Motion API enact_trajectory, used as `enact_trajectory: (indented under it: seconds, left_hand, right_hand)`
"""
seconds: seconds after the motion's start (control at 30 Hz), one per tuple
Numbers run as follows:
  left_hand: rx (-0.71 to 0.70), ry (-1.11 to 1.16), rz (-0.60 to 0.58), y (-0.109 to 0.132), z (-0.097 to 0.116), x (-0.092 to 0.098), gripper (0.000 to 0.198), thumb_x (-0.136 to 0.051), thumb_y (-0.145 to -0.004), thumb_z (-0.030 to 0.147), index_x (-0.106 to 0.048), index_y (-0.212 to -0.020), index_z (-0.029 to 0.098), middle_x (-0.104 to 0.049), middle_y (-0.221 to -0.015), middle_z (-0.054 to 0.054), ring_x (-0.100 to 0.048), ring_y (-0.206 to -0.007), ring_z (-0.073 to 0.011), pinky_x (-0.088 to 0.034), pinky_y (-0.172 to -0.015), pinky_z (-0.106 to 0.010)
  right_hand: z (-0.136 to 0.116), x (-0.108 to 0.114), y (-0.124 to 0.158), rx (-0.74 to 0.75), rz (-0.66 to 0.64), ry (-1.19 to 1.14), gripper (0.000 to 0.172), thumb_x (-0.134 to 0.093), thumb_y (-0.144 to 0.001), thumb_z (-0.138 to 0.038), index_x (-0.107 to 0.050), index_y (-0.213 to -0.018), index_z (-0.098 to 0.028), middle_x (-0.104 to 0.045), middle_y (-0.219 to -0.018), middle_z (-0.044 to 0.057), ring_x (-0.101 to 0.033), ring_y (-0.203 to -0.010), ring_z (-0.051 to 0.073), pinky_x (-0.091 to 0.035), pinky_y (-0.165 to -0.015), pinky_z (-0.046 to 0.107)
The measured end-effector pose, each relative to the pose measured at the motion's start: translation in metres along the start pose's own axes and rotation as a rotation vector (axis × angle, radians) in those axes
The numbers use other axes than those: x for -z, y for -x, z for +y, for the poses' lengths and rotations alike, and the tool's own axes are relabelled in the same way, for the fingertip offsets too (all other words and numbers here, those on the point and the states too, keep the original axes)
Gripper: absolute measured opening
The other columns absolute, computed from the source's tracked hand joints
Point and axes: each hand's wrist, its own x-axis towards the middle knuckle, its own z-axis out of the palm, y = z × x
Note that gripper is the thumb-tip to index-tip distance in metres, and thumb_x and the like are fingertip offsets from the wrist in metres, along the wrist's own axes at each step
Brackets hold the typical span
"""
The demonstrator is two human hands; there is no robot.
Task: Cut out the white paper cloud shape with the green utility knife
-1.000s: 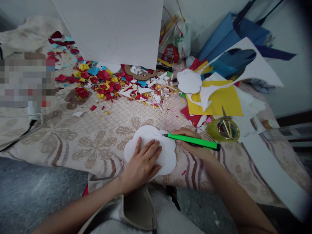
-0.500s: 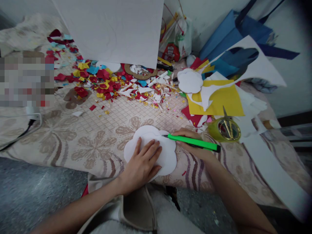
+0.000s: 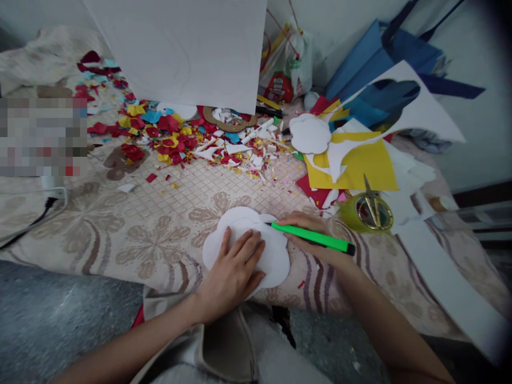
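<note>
Under my left hand [image 3: 234, 272] lies a white scalloped, cloud-like paper cutout [image 3: 276, 258], near the table's front edge. The left hand rests flat on it with fingers spread. At least two layers of the white shape show, slightly offset at the upper rim. My right hand [image 3: 306, 229] is closed around a green utility knife [image 3: 316, 238], whose dark tip meets the cutout's upper right part, just right of my left fingertips. The knife slants down to the right, its black end over my right wrist. My right fingers are partly hidden behind it.
Coloured paper scraps [image 3: 168, 133] cover the back of the patterned tablecloth [image 3: 156, 234]. A tall white board [image 3: 184, 53] stands behind them. To the right are another white cutout [image 3: 310, 133], yellow paper [image 3: 360, 165], scissors [image 3: 375, 210] on a tape roll [image 3: 350, 213], and a blue bag [image 3: 360, 64].
The green knife and my right hand have shifted slightly left, with the knife's tip a little lower on the cutout. My left hand stays in place on the paper.
</note>
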Motion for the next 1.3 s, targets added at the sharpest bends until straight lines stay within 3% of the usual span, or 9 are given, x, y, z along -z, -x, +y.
enact_trajectory:
  seconds: [0.17, 0.37, 0.7, 1.3]
  left_hand:
    - [0.037, -0.012, -0.007, -0.001, 0.005, -0.001, 0.044, -0.044, -0.103, 0.035, -0.053, -0.140, 0.011, -0.049, -0.151, -0.015, -0.042, -0.142, -0.0343, -0.022, -0.118, -0.067]
    - [0.071, -0.030, 0.013, -0.003, 0.012, -0.005, 0.056, -0.042, -0.103, 0.045, -0.046, -0.145, 0.008, -0.047, -0.151, -0.020, -0.037, -0.144, -0.0385, -0.022, -0.115, -0.071]
    - [0.070, -0.039, 0.016, -0.002, 0.012, -0.007, 0.055, -0.041, -0.104, 0.045, -0.046, -0.145, 0.008, -0.046, -0.152, -0.019, -0.037, -0.144, -0.0377, -0.021, -0.116, -0.070]
    - [0.073, -0.045, 0.013, -0.002, 0.012, -0.007, 0.055, -0.039, -0.104, 0.046, -0.047, -0.144, 0.009, -0.046, -0.152, -0.019, -0.036, -0.144, -0.0376, -0.019, -0.117, -0.069]
  right_hand:
    - [-0.015, 0.005, 0.005, -0.084, 0.093, 0.031, 0.021, -0.062, -0.093, -0.022, -0.070, -0.112, -0.026, -0.075, -0.104, 0.004, -0.070, -0.096, 0.018, -0.054, -0.086, 0.032]
    - [-0.020, -0.011, 0.022, -0.242, 0.252, 0.033, 0.021, -0.062, -0.093, -0.025, -0.069, -0.113, -0.027, -0.075, -0.108, 0.002, -0.070, -0.100, 0.018, -0.056, -0.088, 0.031]
    - [-0.015, -0.015, 0.019, -0.284, 0.215, -0.029, 0.021, -0.063, -0.092, -0.027, -0.071, -0.111, -0.023, -0.076, -0.106, 0.006, -0.070, -0.099, 0.020, -0.056, -0.089, 0.032]
    - [-0.015, -0.016, 0.017, -0.260, 0.206, -0.014, 0.021, -0.064, -0.090, -0.026, -0.073, -0.109, -0.026, -0.076, -0.101, 0.003, -0.071, -0.092, 0.020, -0.057, -0.082, 0.033]
